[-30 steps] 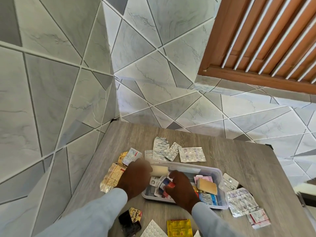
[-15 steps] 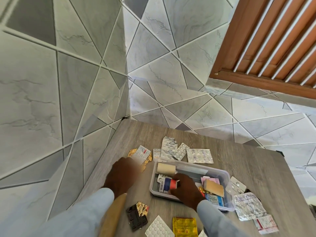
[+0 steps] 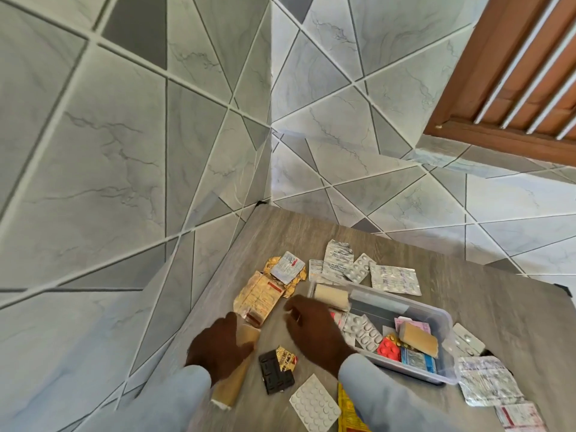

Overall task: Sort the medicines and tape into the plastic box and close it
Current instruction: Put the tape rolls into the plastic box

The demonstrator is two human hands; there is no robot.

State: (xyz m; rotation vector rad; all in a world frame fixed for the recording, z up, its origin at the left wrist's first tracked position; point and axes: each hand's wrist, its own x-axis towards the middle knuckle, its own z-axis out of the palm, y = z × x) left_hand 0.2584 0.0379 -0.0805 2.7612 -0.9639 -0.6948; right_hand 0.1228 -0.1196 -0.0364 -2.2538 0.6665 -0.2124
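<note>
The clear plastic box (image 3: 444, 319) stands open on the wooden table, right of centre. It holds a tan roll (image 3: 332, 296), white blister packs (image 3: 361, 330), red pills (image 3: 389, 349), a tan tape block (image 3: 417, 338) and a blue pack (image 3: 417, 360). My left hand (image 3: 218, 347) is left of the box, closed around a long tan bandage roll (image 3: 233, 378) that slants toward me. My right hand (image 3: 314, 332) hovers at the box's left end, fingers apart and holding nothing.
Loose medicines surround the box: gold foil packs (image 3: 258, 296), a white sachet (image 3: 286, 266), silver strips (image 3: 394, 279) behind, a black pack (image 3: 276, 369), a white blister sheet (image 3: 314, 403), a yellow pack (image 3: 349, 413), and strips (image 3: 486, 381) at the right. Tiled walls border the table's left and far edges.
My left hand has drawn back from the box's left end and now grips the long tan roll. My right hand has come out of the box and moved left.
</note>
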